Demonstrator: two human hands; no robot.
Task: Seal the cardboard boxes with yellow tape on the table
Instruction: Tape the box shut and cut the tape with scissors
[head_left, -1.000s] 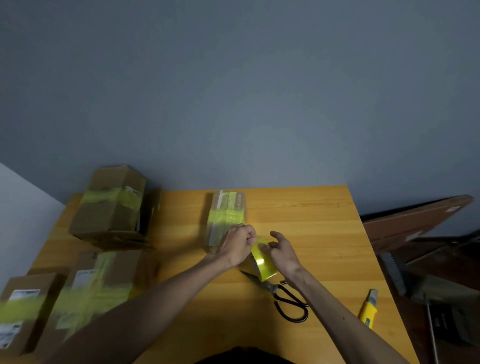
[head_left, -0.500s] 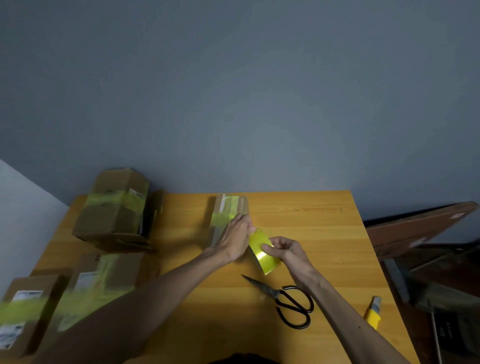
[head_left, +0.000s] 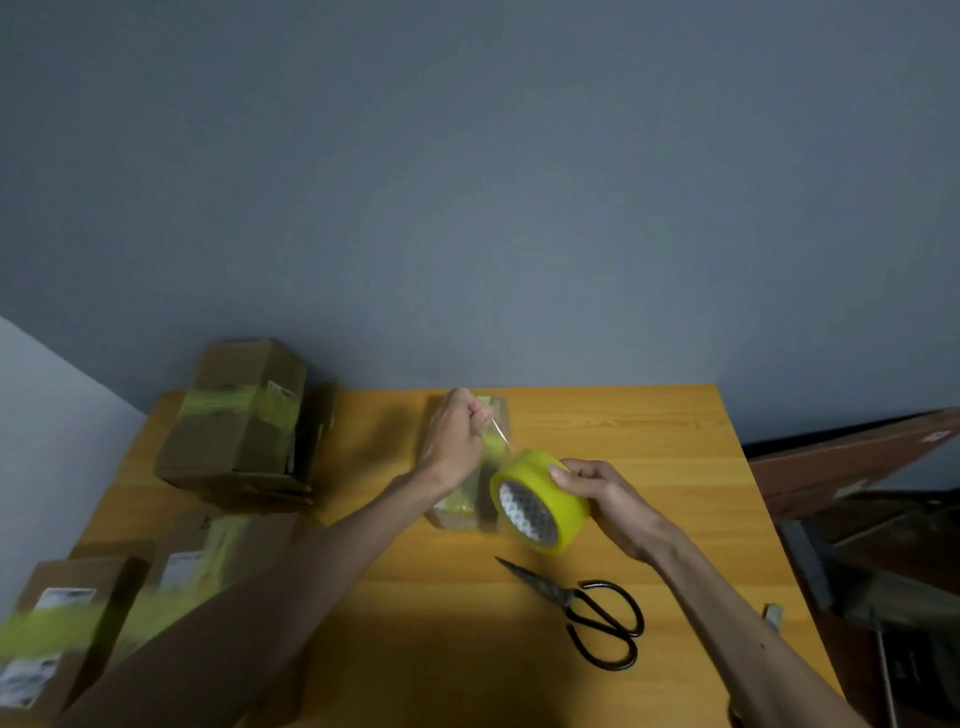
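- The left arm (head_left: 311, 561) stretches up from 7 o'clock. The left hand (head_left: 453, 441) is curled and pinches the tape end (head_left: 498, 434).
- The right arm (head_left: 737, 613) stretches up from 5 o'clock. The right hand (head_left: 613, 506) grips the tape roll (head_left: 563, 506), at 4 o'clock from the left hand.

Your desk (head_left: 649, 467) is smooth, grained wood with a soft sheen. Your tape roll (head_left: 550, 483) looks like glossy yellow plastic film. The scissors (head_left: 576, 603) are dark, matt metal; the boxes (head_left: 228, 447) are matt brown cardboard, seemingly paper-labelled.
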